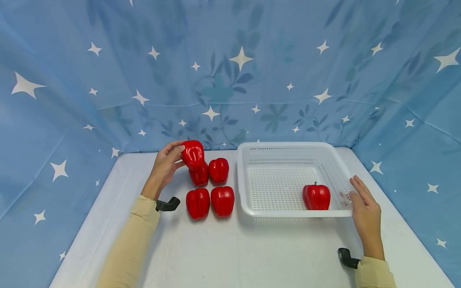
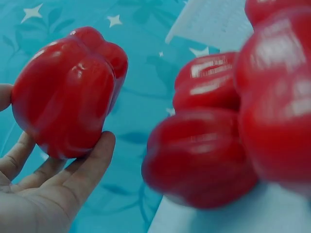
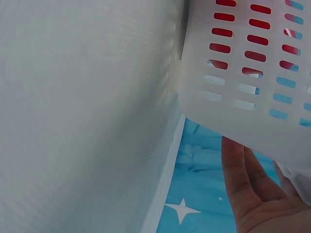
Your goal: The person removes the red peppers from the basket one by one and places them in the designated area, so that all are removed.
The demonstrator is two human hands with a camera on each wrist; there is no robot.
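Note:
My left hand grips a red bell pepper between thumb and fingertips, raised at the back of a group of peppers. In the left wrist view the fingers curl under this bell pepper. It partly covers another red pepper on the table. Close by lie three more, a back one and two in front, a left and a right. My right hand touches the right rim of a white plastic basket with fairly straight fingers. One red pepper stands inside the basket.
A white table carries everything. Blue curtains with white stars hang behind it and along both sides. The basket's slotted side wall stands close to my right fingers. A black wrist device sits on my left wrist.

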